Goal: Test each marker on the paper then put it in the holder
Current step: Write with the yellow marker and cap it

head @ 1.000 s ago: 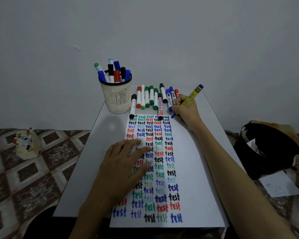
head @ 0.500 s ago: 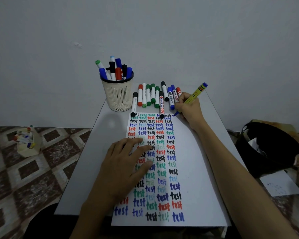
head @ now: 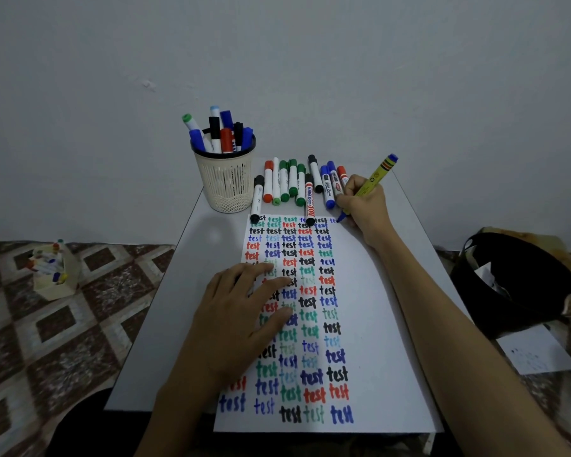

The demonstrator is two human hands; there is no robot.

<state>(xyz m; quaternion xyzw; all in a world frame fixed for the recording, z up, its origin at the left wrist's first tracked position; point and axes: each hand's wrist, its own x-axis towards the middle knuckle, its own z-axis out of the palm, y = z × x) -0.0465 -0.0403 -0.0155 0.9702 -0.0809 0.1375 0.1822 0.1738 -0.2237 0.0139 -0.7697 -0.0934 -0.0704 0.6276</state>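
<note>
A: What's the setting?

B: A small white table (head: 165, 324) against a plain grey wall (head: 310, 61), with patterned tile floor (head: 80, 324) around it. The mesh holder (head: 226, 183) stands at the table's far left corner.

A: Counts?

B: Eight caps show in the holder. Eleven markers (head: 292, 179) lie in a row just right of it. One paper (head: 383, 357) lies in front of the holder and reaches the table's near edge.

A: Hands?

B: The right hand (head: 366, 209), beyond that row from the holder, grips a yellow marker (head: 374, 178) with its blue tip on the paper's top edge. The left hand (head: 241, 321) lies flat on the paper, fingers spread.

A: Room to move?

B: An unwritten strip runs along the paper's side away from the holder.
</note>
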